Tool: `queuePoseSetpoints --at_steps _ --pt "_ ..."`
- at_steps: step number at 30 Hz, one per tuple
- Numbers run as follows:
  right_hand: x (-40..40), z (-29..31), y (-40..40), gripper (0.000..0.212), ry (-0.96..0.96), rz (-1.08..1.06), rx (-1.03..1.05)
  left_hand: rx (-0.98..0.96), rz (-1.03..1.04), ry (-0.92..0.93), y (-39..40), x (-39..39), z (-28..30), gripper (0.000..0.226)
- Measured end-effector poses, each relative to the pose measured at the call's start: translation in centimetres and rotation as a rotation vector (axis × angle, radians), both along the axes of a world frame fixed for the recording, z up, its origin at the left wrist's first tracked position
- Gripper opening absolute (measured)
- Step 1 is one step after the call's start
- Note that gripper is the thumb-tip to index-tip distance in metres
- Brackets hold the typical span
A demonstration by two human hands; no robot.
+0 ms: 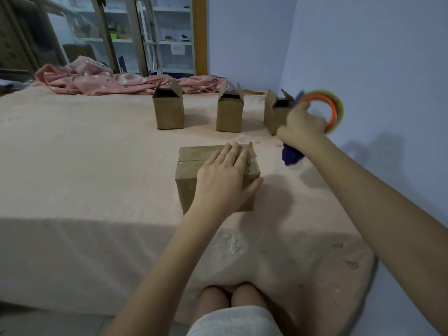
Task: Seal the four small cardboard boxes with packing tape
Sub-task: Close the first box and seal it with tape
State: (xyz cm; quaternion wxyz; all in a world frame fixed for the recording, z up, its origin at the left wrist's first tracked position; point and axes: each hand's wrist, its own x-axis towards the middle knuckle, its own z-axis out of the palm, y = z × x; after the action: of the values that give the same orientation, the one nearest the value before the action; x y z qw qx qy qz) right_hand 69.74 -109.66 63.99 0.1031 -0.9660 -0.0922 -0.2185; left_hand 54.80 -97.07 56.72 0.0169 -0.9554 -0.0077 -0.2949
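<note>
Left hand [224, 175] flat on the near box [194, 175], fingers straight across its closed top, thumb down the right side; pressing, not gripping. Right hand [303, 127] lifted beyond and to the right of that box, fingers wrapped round the blue handle of a tape dispenser [322, 110], blurred with motion. Shiny tape across the near box's flaps, with a loose-looking end at the far right corner. Behind the near box, three more: left box [168, 110], middle box [229, 111], right box [275, 112], flaps up, untaped.

Likely step: finishing the first seal. Best done by smoothing firmly along the seam toward the far edge, rubbing down the tape end over the corner, holding the box steady against the soft pink bedcover [84, 166].
</note>
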Motion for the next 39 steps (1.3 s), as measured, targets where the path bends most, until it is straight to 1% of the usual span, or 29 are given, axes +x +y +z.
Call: queuePoseSetpoints --at_steps 1,3,6,8,9,11,13,15,18,22,24,27,30,31,33,35,37,38,39 --pt "0.0 -0.6 -1.2 0.053 0.002 0.005 0.053 -0.004 0.0 -0.004 0.1 0.1 0.0 0.073" --pt "-0.4 -1.4 -3.0 0.049 -0.062 0.041 0.188 -0.01 -0.005 0.0 0.2 0.7 0.3 0.073" --pt "-0.7 -1.7 -4.9 0.043 -0.177 0.204 0.494 -0.027 0.013 0.005 0.1 1.2 0.6 0.072" --pt "-1.1 -1.7 -5.9 0.043 -0.221 0.262 0.615 -0.032 0.022 0.002 0.1 1.2 0.5 0.072" --pt "-1.3 -1.9 -6.4 0.043 -0.244 0.254 0.61 -0.033 0.023 0.001 0.0 1.2 0.4 0.072" --pt "-1.6 -2.6 -7.0 0.038 -0.28 0.204 0.53 -0.031 0.025 0.002 0.0 1.2 0.5 0.072" --pt "-1.7 -3.3 -7.3 0.033 -0.287 0.197 0.479 -0.031 0.031 0.006 -0.1 1.3 0.6 0.072" --pt "-1.7 -4.1 -7.5 0.03 -0.264 0.243 0.466 -0.029 0.038 0.009 -0.1 1.3 0.5 0.072" --pt "-1.8 -5.5 -7.7 0.034 -0.206 0.328 0.459 -0.022 0.04 0.008 -0.2 1.2 0.5 0.072" --pt "-2.1 -7.1 -7.5 0.043 -0.034 0.522 0.631 -0.022 0.044 0.018 -0.1 1.3 0.6 0.072" --pt "-2.2 -8.2 -7.2 0.042 -0.002 0.549 0.616 -0.016 0.058 0.018 -0.1 1.3 0.6 0.072" --pt "-2.2 -9.7 -6.8 0.037 0.006 0.558 0.495 -0.013 0.071 0.025 -0.2 1.2 0.6 0.072" --pt "-2.6 -10.6 -6.8 0.053 0.046 0.599 0.405 -0.013 0.072 0.02 -0.3 1.1 0.6 0.071" --pt "-2.8 -10.8 -6.9 0.057 0.069 0.599 0.426 -0.015 0.072 0.017 -0.3 1.1 0.6 0.07" --pt "-3.5 -11.0 -7.5 0.058 0.117 0.589 0.504 -0.019 0.071 0.019 -0.3 1.0 0.6 0.07" --pt "-4.1 -11.0 -8.6 0.049 0.194 0.598 0.534 -0.027 0.064 0.029 -0.2 1.0 0.6 0.071" --pt "-4.7 -10.9 -9.8 0.026 0.306 0.58 0.476 -0.028 0.063 0.039 -0.2 1.1 0.7 0.071" --pt "-4.9 -10.8 -10.3 0.019 0.362 0.582 0.498 -0.024 0.065 0.041 -0.2 1.0 0.7 0.072" --pt "-5.0 -10.7 -10.8 0.021 0.423 0.61 0.59 -0.02 0.066 0.041 -0.2 1.0 0.7 0.072"
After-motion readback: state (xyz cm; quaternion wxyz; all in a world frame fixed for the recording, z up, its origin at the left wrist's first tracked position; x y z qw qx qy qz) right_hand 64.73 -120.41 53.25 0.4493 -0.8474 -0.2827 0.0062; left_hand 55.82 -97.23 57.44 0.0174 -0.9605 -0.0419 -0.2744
